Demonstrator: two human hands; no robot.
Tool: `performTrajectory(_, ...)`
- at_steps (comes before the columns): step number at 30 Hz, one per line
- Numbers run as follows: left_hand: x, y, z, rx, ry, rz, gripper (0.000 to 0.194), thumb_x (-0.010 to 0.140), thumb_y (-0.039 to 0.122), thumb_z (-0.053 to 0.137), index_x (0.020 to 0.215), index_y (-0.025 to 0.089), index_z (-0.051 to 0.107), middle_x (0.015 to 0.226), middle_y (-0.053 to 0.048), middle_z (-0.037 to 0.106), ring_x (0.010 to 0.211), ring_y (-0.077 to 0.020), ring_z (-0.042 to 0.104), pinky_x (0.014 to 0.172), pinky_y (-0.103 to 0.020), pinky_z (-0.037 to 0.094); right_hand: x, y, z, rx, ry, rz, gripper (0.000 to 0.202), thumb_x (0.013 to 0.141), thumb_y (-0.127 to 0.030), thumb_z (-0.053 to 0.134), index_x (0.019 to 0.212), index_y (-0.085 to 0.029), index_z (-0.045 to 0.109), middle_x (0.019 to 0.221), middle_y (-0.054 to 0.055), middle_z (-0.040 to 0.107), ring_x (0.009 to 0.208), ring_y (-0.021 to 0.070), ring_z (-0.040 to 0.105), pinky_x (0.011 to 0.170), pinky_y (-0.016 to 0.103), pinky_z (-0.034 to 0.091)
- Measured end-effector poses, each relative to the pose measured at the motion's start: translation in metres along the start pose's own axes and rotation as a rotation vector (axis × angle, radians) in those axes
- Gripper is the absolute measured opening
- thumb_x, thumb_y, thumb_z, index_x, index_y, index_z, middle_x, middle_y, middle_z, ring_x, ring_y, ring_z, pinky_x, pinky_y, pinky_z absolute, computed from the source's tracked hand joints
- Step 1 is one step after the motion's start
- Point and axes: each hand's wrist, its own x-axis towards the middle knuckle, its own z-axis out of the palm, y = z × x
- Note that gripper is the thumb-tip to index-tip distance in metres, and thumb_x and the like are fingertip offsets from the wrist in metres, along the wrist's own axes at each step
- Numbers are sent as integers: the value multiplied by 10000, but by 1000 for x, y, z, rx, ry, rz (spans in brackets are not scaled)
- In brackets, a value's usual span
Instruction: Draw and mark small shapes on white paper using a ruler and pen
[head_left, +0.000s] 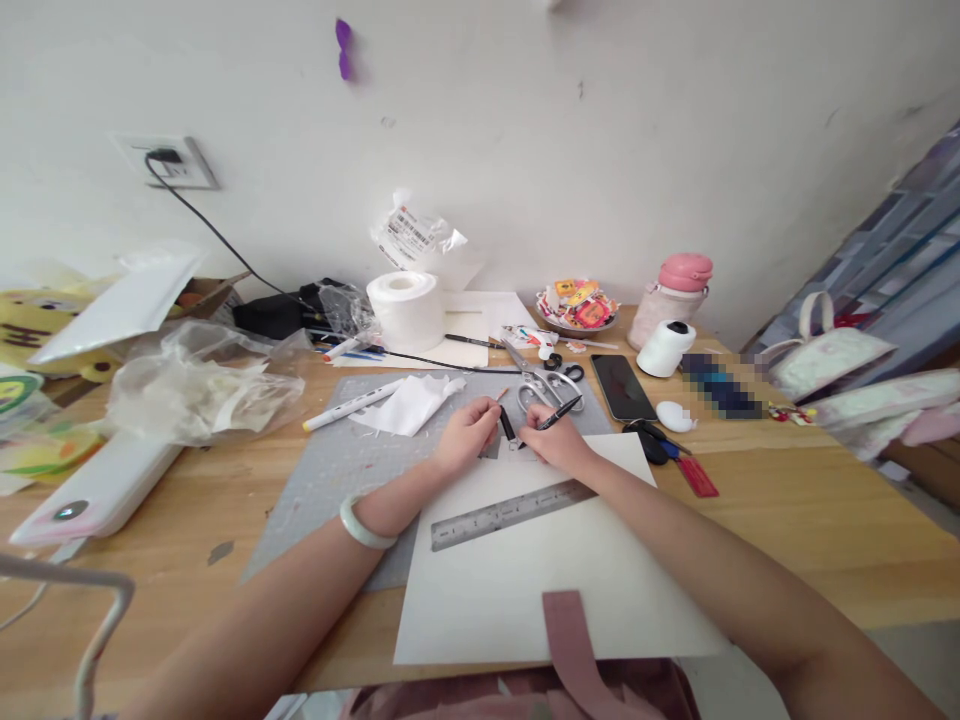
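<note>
Gripped pen (562,411) in right fingers (534,415), curled left fingers (487,412) by black stick (507,425) with hold unclear, and likely needed paper (510,595) kept flat and ruler (502,515), at pen's six o'clock, unbumped.

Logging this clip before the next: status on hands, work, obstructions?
Right hand grips black pen over white sheet. Left hand at small black piece, grip unclear. Gray ruler lies on sheet, clear of pen.

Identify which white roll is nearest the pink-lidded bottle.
The small dark-topped spool, right in front of the bottle; the large roll stands well to the left.
</note>
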Motion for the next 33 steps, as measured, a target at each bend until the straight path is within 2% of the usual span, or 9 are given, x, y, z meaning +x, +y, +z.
performTrajectory(3,0,-1,0,12,3,4,253,808,352,389,621,184,412,435,65,401,398,-71,340,421,-194,263,0,0,0,40,-2,14,152,649,-227,481,604,-221,336,376,-86,376,347,103,399,400,223,289)
performTrajectory(9,1,-1,1,-4,-5,-5,246,803,358,394,628,186,413,441,68,404,396,-70,342,417,-196,262,0,1,1,-32,16,-54,181,635,-223,497,581,-217,325,383,-89,343,349,89,366,394,216,250)
performTrajectory(16,0,-1,1,-6,-3,-15,245,797,368,399,635,186,424,447,68,405,398,-72,347,419,-197,270,-1,-1,0,41,-42,1,146,656,-225,483,611,-218,344,379,-89,383,345,94,390,391,215,295)
performTrajectory(22,0,0,1,-1,1,-23,243,795,370,400,642,185,434,442,70,400,402,-76,353,428,-198,280,-1,0,-1,10,-47,-50,167,648,-233,503,598,-215,345,397,-90,370,348,85,376,381,212,269)
performTrajectory(25,-1,1,1,5,6,-19,246,793,374,406,641,184,440,440,71,404,401,-75,357,430,-197,276,0,-1,-2,36,-74,-26,138,664,-229,486,619,-215,356,386,-90,394,347,89,388,395,212,289)
performTrajectory(33,-1,-1,2,-11,0,-16,241,802,361,400,642,183,429,439,69,401,401,-72,348,419,-192,273,-2,-2,0,34,-50,-34,149,659,-237,494,615,-216,353,393,-91,386,352,90,389,396,213,294)
